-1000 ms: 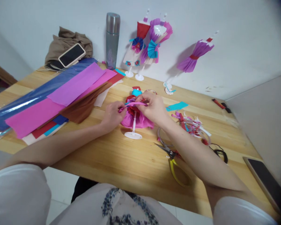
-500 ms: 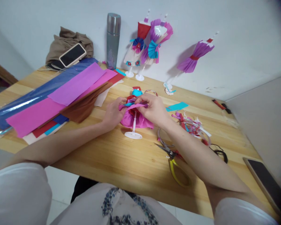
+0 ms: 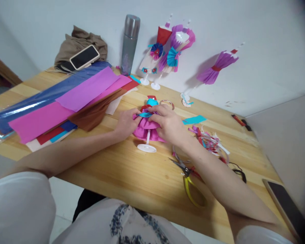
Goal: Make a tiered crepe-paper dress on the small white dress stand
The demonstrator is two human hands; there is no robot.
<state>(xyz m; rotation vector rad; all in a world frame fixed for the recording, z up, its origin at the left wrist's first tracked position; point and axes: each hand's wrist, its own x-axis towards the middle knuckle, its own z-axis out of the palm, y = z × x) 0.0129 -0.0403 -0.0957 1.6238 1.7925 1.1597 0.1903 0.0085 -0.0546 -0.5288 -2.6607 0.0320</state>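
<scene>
A small dress form lies on the table, its white round base (image 3: pixel 146 148) toward me. On it is a paper dress with a pink ruffled skirt (image 3: pixel 152 135), a blue band (image 3: pixel 145 115) at the waist, and red and blue paper at the top. My left hand (image 3: pixel 127 124) pinches the dress at the left end of the blue band. From the right, my right hand (image 3: pixel 167 123) grips the dress near the waist, its fingers bent over the band and upper skirt. Its fingertips are partly hidden. Yellow-handled scissors (image 3: pixel 186 171) lie by my right forearm.
Crepe paper sheets (image 3: pixel 88 88) spread across the left. A tumbler (image 3: pixel 129 44) and dressed forms (image 3: pixel 156 51) stand along the wall, with another form (image 3: pixel 216 67) farther right. Paper scraps (image 3: pixel 210 140) and a blue strip (image 3: pixel 194 120) lie right; a phone (image 3: pixel 282 203) rests at the right edge.
The view has shifted slightly. The skirt's raised edge has dropped toward the base, and the blue band shows more. My right hand's fingers have spread over the waist.
</scene>
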